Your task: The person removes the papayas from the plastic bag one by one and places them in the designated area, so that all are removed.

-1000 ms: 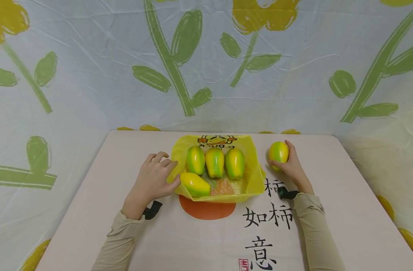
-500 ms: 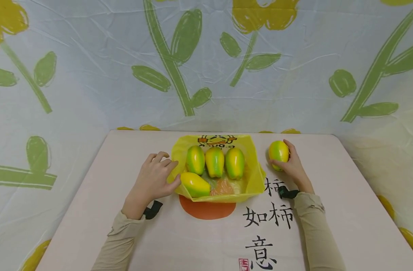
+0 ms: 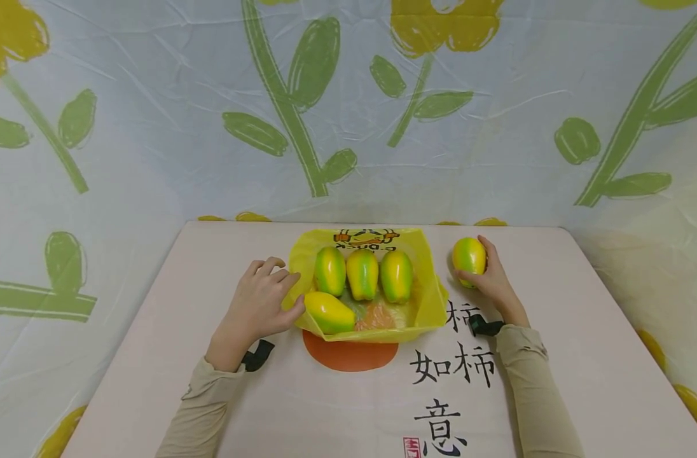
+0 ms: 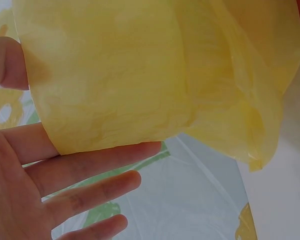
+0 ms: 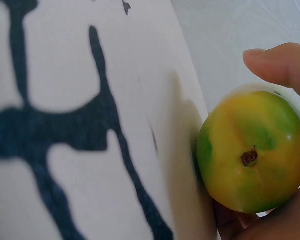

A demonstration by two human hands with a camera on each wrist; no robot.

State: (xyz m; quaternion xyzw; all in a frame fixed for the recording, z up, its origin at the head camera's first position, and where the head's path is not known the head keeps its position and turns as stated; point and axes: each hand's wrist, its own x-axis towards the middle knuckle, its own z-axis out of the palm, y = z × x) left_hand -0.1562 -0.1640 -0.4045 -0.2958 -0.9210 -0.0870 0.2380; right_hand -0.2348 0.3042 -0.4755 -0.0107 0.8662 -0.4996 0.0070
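Observation:
Four yellow-green fruits that look like papayas lie in an open yellow plastic bag: one papaya [image 3: 331, 271] at the back left, another papaya [image 3: 362, 274] beside it, a third papaya [image 3: 397, 276], and a tilted papaya [image 3: 329, 312] in front. My left hand [image 3: 261, 301] is at the bag's left rim, thumb and index finger reaching past the edge of the yellow bag [image 4: 110, 75], other fingers spread straight. To the right of the bag, my right hand [image 3: 495, 280] holds another papaya [image 3: 469, 261] between thumb and fingers. Its brown stem end [image 5: 249, 157] faces the right wrist camera.
The yellow bag [image 3: 425, 305] stands toward the back of a pale table mat [image 3: 303, 407]. Printed black characters [image 3: 440, 426] and an orange disc [image 3: 350, 353] show on the mat. A flower-patterned sheet [image 3: 200, 83] rises behind and beside the table.
The papaya in my right hand has shifted slightly up and left in the head view. My left hand, the bag and the fruits in it look unchanged.

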